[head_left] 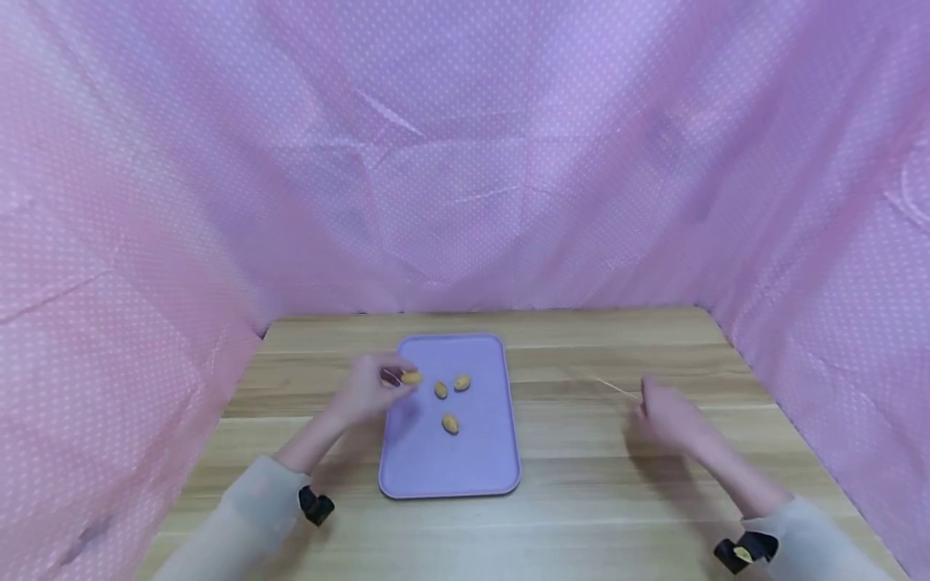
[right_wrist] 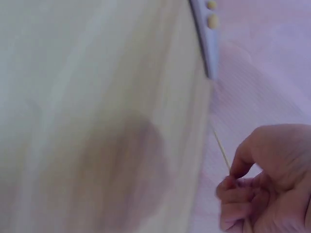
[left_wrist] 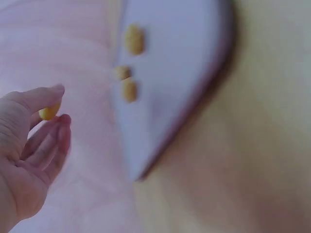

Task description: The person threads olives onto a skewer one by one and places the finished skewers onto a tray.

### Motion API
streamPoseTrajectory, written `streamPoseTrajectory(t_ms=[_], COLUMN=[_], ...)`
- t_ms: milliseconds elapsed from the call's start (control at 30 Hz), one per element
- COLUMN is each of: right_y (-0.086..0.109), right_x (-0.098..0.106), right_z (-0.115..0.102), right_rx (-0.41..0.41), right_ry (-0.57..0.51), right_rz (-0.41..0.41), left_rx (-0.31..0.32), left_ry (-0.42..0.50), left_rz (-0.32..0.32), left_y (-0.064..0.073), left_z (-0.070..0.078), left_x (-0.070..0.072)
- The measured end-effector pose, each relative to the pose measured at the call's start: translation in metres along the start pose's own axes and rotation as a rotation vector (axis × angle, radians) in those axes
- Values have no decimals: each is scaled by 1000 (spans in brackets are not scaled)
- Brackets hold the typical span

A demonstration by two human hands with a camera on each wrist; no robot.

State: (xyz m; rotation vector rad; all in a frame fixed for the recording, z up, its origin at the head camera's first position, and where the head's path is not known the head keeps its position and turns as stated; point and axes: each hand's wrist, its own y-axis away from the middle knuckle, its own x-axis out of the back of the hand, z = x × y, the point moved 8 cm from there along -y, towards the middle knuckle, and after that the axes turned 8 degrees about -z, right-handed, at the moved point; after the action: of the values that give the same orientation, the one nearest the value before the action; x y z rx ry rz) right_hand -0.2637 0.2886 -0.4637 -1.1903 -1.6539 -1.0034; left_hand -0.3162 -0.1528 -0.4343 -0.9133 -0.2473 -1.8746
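Note:
My left hand [head_left: 366,389] is over the left edge of the purple tray [head_left: 450,472], pinching a small yellow oval fruit [head_left: 412,377] between thumb and fingertips. The same fruit [left_wrist: 49,112] shows in the left wrist view, partly hidden by the thumb. Three similar yellow-brown oval fruits lie on the tray: one fruit [head_left: 441,390] near the middle, another fruit [head_left: 462,382] beside it, and a third fruit [head_left: 450,424] nearer the front. Right of the tray, my right hand [head_left: 672,415] pinches a thin wooden skewer [head_left: 617,389], which points left toward the tray. In the right wrist view the skewer [right_wrist: 221,151] rises from the curled fingers.
The tray lies on a wood-grain table [head_left: 581,516]. A pink dotted cloth [head_left: 465,186] hangs behind the table and along both sides. Black straps with small cameras sit at my left wrist [head_left: 316,506] and right wrist [head_left: 746,551].

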Motion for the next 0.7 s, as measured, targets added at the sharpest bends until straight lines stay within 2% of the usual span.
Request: streamPoseTrajectory(t_ms=[67,133,200,267,367,533,700], right_y=[0,0,0,2,3,5,10], right_x=[17,36,55,70,87,102,109], right_z=[0,-5,-15,-26,-45,-81,-113], right_rx=[21,77,149,211,273,384,535], right_ry=[-22,-33,-23,-6,13,-2,-42], right_rz=[64,161,256,328,384,425,485], left_rx=[-24,-48,-53,-39,7,78,66], left_ry=[35,70,84,116,176,250,314], left_rz=[71,123,160,169,152,96,55], left_y=[-7,-11,-14,-16,-18,-21,-24], left_z=[6,12,16,20,24,32,47], left_x=[20,36,50,59,65,63,58])
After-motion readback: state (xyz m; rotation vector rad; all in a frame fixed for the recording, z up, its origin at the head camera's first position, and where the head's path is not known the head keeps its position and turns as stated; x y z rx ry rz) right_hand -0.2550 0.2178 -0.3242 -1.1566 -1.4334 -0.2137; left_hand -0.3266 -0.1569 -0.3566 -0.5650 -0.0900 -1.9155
